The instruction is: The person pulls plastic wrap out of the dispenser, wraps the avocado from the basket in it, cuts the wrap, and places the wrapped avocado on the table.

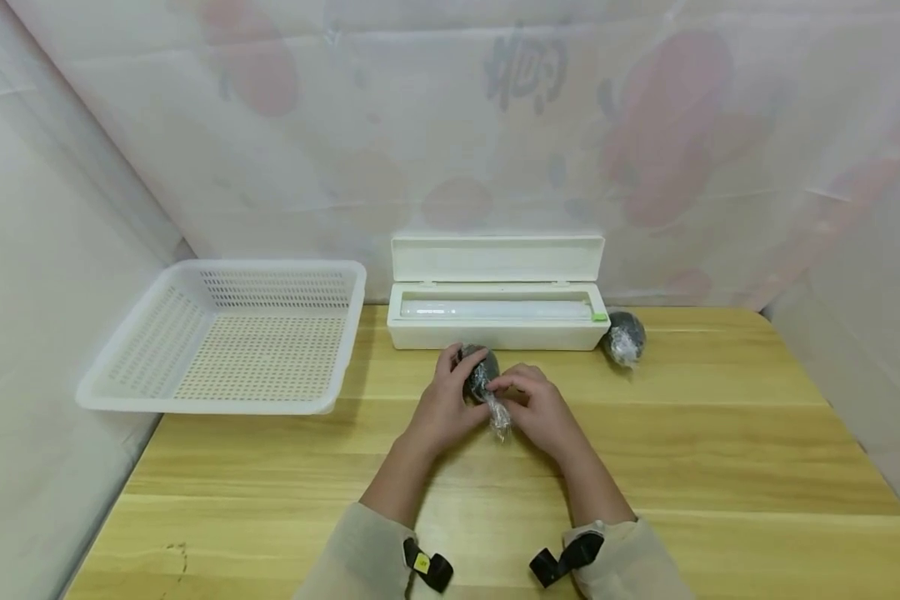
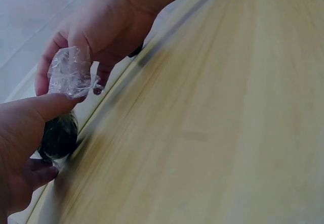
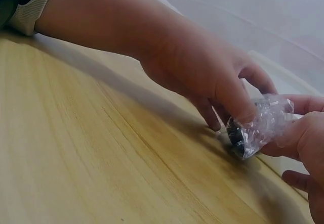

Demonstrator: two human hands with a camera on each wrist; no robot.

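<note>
Soft, even, bright light fills all three views, with no hard highlights. On the pale wooden table (image 1: 720,450) shadows are faint: a dim patch lies under the white perforated plastic basket (image 1: 232,333) at far left. The head view bends straight lines toward its edges, so the table's sides splay outward. The clear crinkled plastic wrap (image 2: 71,72) shows small glints. In the left wrist view the wood grain is smeared by motion blur; the right wrist view is soft in its near part.
</note>
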